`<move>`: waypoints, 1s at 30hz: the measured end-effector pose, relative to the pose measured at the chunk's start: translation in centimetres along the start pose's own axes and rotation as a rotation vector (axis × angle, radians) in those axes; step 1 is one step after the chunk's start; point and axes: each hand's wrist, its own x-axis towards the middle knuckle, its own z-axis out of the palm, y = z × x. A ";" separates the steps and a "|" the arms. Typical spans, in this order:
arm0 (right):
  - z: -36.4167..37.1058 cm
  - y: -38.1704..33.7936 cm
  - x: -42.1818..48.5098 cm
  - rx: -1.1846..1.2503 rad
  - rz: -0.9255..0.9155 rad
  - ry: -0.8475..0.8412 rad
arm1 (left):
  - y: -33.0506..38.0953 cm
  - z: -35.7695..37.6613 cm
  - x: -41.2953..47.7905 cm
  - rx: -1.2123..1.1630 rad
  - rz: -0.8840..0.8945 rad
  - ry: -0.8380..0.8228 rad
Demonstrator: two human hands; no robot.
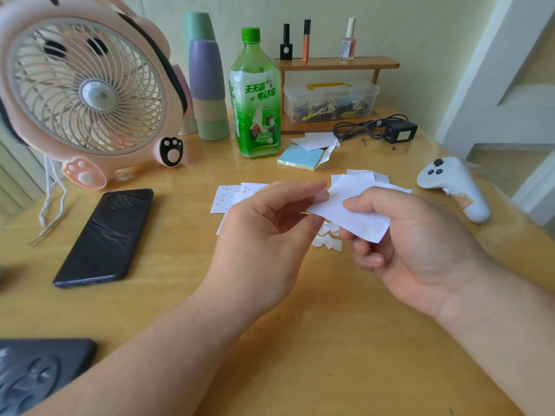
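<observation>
Wooden table (300, 340), pale wall (420, 31), white paper (357, 205)

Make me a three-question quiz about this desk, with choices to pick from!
1. Where is the black phone? A on the floor. B on the table near the fan. C inside a box.
2. How many little bottles stand on the wooden shelf? A one. B three. C six.
3. What is the right hand doing? A lying flat. B gripping a cup. C holding white paper.
Answers: 1 B, it lies flat by the fan's foot. 2 B, three stand in a row. 3 C, its thumb and fingers pinch the sheet.
</observation>
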 end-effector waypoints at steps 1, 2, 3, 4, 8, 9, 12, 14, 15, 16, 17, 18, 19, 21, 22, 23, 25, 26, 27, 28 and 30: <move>0.0 0.0 0.0 0.003 0.006 -0.005 | 0.1 0.0 0.0 0.020 0.006 0.007; 0.0 0.0 0.0 0.007 0.011 -0.010 | 0.1 0.0 0.0 0.039 0.012 0.015; 0.0 0.0 0.0 0.010 0.016 -0.016 | 0.1 0.0 0.0 0.055 0.015 0.024; 0.0 0.0 0.0 0.013 0.018 -0.022 | 0.2 0.0 0.0 0.070 0.019 0.034; 0.1 0.0 0.0 0.018 0.030 -0.030 | 0.1 0.0 0.0 0.168 0.042 0.061; 0.1 0.1 0.0 0.017 0.034 -0.028 | 0.2 0.0 -0.1 0.197 0.055 0.066; 0.1 0.1 0.0 0.010 0.053 -0.028 | 0.3 0.0 -0.2 0.287 0.105 0.095; 0.1 0.1 0.0 0.008 0.063 -0.030 | 0.4 0.0 -0.2 0.343 0.151 0.121; 0.1 0.1 0.0 0.008 0.065 -0.030 | 0.4 0.0 -0.3 0.365 0.172 0.130; 0.2 0.2 0.1 0.010 0.067 -0.029 | 0.4 0.0 -0.3 0.382 0.184 0.133; 0.2 0.1 0.1 0.014 0.070 -0.028 | 0.4 -0.1 -0.3 0.392 0.188 0.130; 0.2 0.1 0.1 0.020 0.073 -0.029 | 0.4 -0.1 -0.3 0.395 0.187 0.123; 0.1 0.1 0.1 0.026 0.076 -0.030 | 0.4 -0.2 -0.3 0.393 0.186 0.116; 0.0 0.2 0.1 0.034 0.082 -0.032 | 0.4 -0.3 -0.3 0.380 0.193 0.098; 0.0 0.2 0.1 0.035 0.084 -0.035 | 0.4 -0.3 -0.2 0.374 0.198 0.087; -0.1 0.2 0.1 0.033 0.086 -0.038 | 0.4 -0.3 -0.2 0.373 0.204 0.076; -0.1 0.2 0.2 0.034 0.090 -0.050 | 0.5 -0.3 -0.2 0.381 0.217 0.064; 0.0 0.2 0.2 0.037 0.093 -0.058 | 0.6 -0.3 -0.3 0.379 0.219 0.061; -0.1 0.2 0.3 0.040 0.095 -0.063 | 0.6 -0.3 -0.3 0.376 0.218 0.059; 0.0 0.2 0.3 0.047 0.098 -0.066 | 0.6 -0.3 -0.2 0.375 0.216 0.058; 0.0 0.1 0.3 0.064 0.101 -0.078 | 0.8 -0.4 -0.3 0.377 0.201 0.059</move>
